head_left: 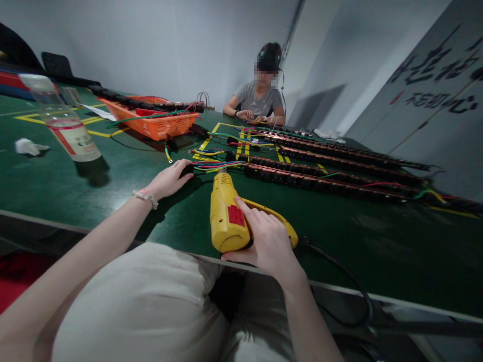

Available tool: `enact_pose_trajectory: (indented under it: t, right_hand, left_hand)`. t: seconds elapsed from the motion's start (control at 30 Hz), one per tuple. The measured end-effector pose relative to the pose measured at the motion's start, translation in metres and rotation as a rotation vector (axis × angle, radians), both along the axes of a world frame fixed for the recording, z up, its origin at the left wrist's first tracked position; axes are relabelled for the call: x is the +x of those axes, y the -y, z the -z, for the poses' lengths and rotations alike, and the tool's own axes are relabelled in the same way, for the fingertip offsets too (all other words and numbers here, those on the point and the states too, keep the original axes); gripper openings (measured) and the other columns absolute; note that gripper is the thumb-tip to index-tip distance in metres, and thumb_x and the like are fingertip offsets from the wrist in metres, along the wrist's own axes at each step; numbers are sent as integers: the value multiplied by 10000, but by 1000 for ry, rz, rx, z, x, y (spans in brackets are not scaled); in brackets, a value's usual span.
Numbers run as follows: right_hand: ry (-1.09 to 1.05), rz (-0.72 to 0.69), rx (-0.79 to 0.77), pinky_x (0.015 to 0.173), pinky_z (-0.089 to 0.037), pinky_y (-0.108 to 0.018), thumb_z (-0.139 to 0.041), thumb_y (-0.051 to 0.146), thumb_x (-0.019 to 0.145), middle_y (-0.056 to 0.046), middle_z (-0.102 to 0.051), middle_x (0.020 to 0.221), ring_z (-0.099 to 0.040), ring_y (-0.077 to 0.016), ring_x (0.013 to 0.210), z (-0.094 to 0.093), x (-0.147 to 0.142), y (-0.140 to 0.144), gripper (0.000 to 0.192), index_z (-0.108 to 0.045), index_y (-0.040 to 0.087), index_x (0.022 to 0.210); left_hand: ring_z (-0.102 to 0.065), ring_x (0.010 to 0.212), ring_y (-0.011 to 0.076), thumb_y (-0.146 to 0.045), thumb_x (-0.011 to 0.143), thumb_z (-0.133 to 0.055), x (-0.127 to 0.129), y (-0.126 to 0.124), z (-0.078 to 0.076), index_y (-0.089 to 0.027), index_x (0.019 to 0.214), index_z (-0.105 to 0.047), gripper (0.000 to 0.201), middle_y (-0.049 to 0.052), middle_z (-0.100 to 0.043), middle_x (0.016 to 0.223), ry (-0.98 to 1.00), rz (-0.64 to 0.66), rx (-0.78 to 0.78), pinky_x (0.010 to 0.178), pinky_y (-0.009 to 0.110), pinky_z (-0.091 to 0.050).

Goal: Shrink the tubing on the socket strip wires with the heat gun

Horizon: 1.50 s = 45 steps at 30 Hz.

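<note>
My right hand [266, 236] is wrapped round a yellow heat gun [224, 211] that has a red label on its body. The gun lies low over the green table, its nozzle [222, 171] pointing away from me at a bundle of coloured wires [215, 165]. These wires run out of the near end of a long black strip with copper-coloured rods [294, 175]. At the left end of the bundle, my left hand [174, 177] has its fingers closed round the wire ends, which are hidden under them.
Several more strips [332, 160] lie behind the nearest one. An orange basket [162, 125] with wired parts stands at the back left. A bottle [71, 130] and crumpled tissue [30, 147] are farther left. A person [258, 98] sits across the table. A black cable [339, 266] trails off the front edge.
</note>
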State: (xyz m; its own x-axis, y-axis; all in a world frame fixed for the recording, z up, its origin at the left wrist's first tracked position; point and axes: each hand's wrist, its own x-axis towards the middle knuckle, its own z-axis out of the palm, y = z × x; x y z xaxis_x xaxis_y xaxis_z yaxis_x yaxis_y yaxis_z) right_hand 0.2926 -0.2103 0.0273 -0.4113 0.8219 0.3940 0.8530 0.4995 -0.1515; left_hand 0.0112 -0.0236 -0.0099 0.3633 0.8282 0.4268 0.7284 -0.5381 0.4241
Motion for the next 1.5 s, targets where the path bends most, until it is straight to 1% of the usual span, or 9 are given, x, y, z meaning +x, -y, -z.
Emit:
enact_pose_trajectory:
  t: [0.17, 0.47, 0.67, 0.9, 1.03, 1.13, 1.23, 1.33, 1.5]
  right_hand:
    - [27, 10, -4, 823, -456, -399, -531, 829, 683, -113, -638, 1017, -605, -271, 907, 1, -8, 3, 1088, -319, 138, 1496]
    - [31, -106, -33, 841, -454, -410, -475, 885, 648, -102, -621, 1016, -592, -262, 914, 2, -37, 6, 1167, -262, 137, 1518]
    - [-1, -147, -41, 848, -451, -422, -462, 892, 644, -103, -621, 1016, -596, -273, 923, 3, -38, 5, 1170, -264, 143, 1520]
    - [-13, -212, -94, 890, -449, -432, -536, 818, 692, -122, -618, 1097, -582, -285, 996, 2, -32, 4, 1118, -221, 152, 1533]
    - [-50, -249, -127, 935, -451, -437, -669, 688, 705, -111, -606, 1165, -572, -281, 1062, 1, -27, 2, 1081, -198, 188, 1539]
    - [-109, -293, -156, 996, -440, -398, -742, 554, 722, -90, -589, 1242, -546, -250, 1151, -2, -20, 1, 988, -258, 225, 1518]
    - [-92, -242, -135, 1014, -436, -407, -711, 456, 797, -87, -601, 1261, -547, -238, 1171, -2, -9, 1, 787, -367, 221, 1465]
    - [-28, -125, -85, 983, -449, -437, -700, 462, 807, -110, -650, 1198, -591, -261, 1113, 1, 1, 1, 659, -497, 171, 1363]
    - [-21, -22, -44, 859, -474, -376, -733, 509, 760, -97, -699, 1103, -641, -244, 991, 4, 14, 0, 536, -619, 170, 1160]
  left_hand:
    - [-568, 1120, 266, -442, 897, -456, 0, -1, 2, -206, 1257, -507, 434, 94, -576, 1226, 17, -9, -1, 999, 408, -430]
    - [-564, 1096, 252, -426, 902, -449, -3, -4, 3, -194, 1258, -513, 430, 96, -580, 1193, 53, 41, 16, 989, 411, -433]
    - [-556, 1111, 254, -424, 899, -456, -5, -6, 4, -177, 1247, -526, 432, 108, -594, 1179, 85, 85, 25, 991, 421, -435]
    - [-563, 1095, 256, -445, 881, -481, -4, -3, 1, -172, 1231, -520, 446, 112, -595, 1207, 92, 88, -1, 982, 427, -442]
    - [-559, 1107, 258, -440, 875, -481, -4, -4, 1, -169, 1223, -514, 442, 116, -592, 1209, 100, 93, 0, 990, 427, -438]
    - [-561, 1109, 251, -394, 856, -494, -5, -5, 3, -179, 1230, -506, 432, 111, -590, 1220, 104, 102, 5, 987, 418, -443]
    - [-566, 1101, 253, -352, 831, -506, -5, -6, 4, -182, 1233, -502, 437, 112, -591, 1209, 94, 93, 4, 972, 419, -454]
    - [-563, 1107, 257, -345, 831, -495, -5, -5, 3, -177, 1229, -497, 432, 117, -586, 1207, 78, 82, 9, 965, 421, -457]
    - [-559, 1104, 258, -406, 842, -513, -6, -5, 2, -189, 1225, -495, 440, 107, -579, 1204, 77, 70, -15, 945, 413, -468]
